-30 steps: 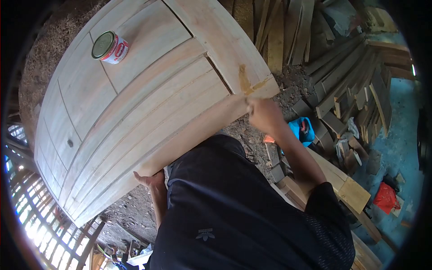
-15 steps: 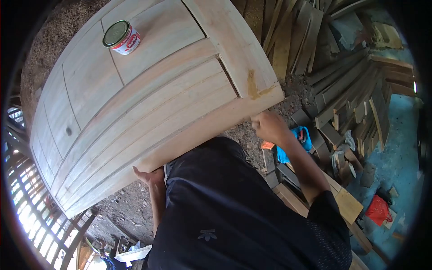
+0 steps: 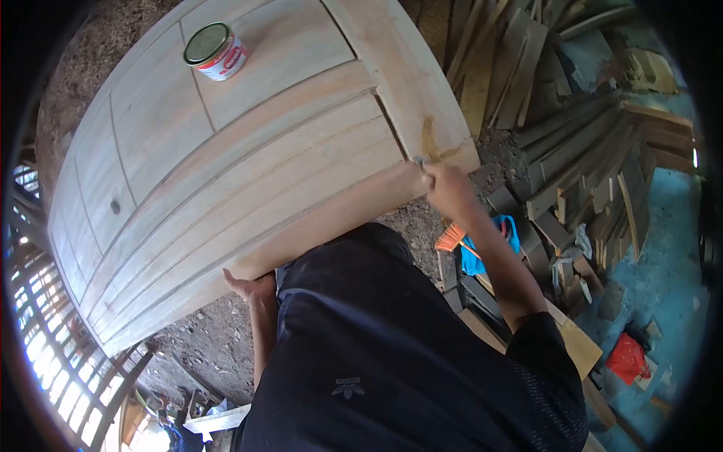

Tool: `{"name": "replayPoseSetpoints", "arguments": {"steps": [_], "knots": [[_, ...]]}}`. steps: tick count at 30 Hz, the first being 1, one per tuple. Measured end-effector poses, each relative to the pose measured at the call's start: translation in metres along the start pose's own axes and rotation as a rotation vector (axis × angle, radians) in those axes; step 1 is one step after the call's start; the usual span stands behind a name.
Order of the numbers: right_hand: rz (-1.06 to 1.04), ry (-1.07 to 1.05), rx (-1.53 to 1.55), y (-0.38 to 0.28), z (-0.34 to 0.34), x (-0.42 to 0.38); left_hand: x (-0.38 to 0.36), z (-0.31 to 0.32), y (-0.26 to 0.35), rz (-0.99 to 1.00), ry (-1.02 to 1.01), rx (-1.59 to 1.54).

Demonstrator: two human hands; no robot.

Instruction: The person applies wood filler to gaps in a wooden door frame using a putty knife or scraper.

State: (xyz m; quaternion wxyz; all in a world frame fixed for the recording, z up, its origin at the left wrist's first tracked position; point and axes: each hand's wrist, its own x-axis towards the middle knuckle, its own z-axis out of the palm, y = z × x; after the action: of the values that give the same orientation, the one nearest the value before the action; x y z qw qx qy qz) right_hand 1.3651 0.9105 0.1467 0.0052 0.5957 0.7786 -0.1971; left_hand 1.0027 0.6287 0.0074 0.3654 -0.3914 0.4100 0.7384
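Note:
A large pale wooden door panel [image 3: 301,166] lies across the front of my body, with narrow grooves and slats. My right hand [image 3: 449,192] is closed at the panel's near right edge, around a small object whose tip shows at the seam corner; I cannot make out what it is. Brown smears [image 3: 429,137] mark the wood just above that hand. My left hand [image 3: 254,288] rests against the near edge, thumb apart on top and its other fingers hidden beneath. A lidded red and white can [image 3: 224,62] stands on the panel at the upper left.
Stacked wooden boards [image 3: 580,158] fill the right side. An orange brush [image 3: 450,238] and a blue bag [image 3: 473,262] lie below my right forearm. A red bag [image 3: 626,358] is on the bluish floor. Slatted lattice [image 3: 56,339] stands at the lower left, near a person [image 3: 181,435].
My right hand has moved up from beyond the near edge onto the panel's corner. The orange brush shows more. The view has shifted slightly.

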Motion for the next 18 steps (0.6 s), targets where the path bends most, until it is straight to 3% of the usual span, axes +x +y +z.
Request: {"name": "replayPoseSetpoints", "arguments": {"steps": [3,5,6,9,10,11,13,14,16,17,18], "knots": [[-0.223,-0.143,-0.03,0.008,0.02,-0.014,0.0,0.004,-0.005,0.041,0.036,0.024],[-0.146,-0.234,-0.012,0.003,0.001,-0.014,-0.001,0.004,-0.006,0.065,0.03,0.065],[-0.068,-0.049,0.069,-0.006,-0.004,-0.006,-0.003,0.005,-0.008,0.077,0.025,0.058],[-0.021,-0.133,0.024,0.004,0.027,-0.013,-0.002,0.001,-0.004,0.034,0.029,0.036],[-0.193,-0.104,-0.077,0.018,0.039,-0.024,0.0,0.002,-0.005,0.042,0.022,0.024],[-0.211,-0.097,-0.078,0.014,0.032,-0.027,-0.001,-0.001,-0.006,0.031,-0.013,-0.003],[-0.431,-0.266,0.285,-0.003,0.005,-0.038,-0.004,-0.003,-0.005,0.02,-0.041,-0.023],[-0.438,-0.27,0.284,-0.012,-0.006,-0.034,-0.007,-0.001,-0.005,0.022,-0.033,0.004],[0.089,-0.497,0.754,-0.029,-0.021,-0.024,-0.017,0.003,-0.002,0.032,-0.023,0.026],[0.079,-0.502,0.756,-0.029,-0.019,-0.021,-0.022,0.006,0.0,0.096,0.053,0.107],[0.125,-0.454,0.96,-0.028,-0.014,-0.019,-0.026,0.008,0.002,0.162,0.13,0.187]]}}
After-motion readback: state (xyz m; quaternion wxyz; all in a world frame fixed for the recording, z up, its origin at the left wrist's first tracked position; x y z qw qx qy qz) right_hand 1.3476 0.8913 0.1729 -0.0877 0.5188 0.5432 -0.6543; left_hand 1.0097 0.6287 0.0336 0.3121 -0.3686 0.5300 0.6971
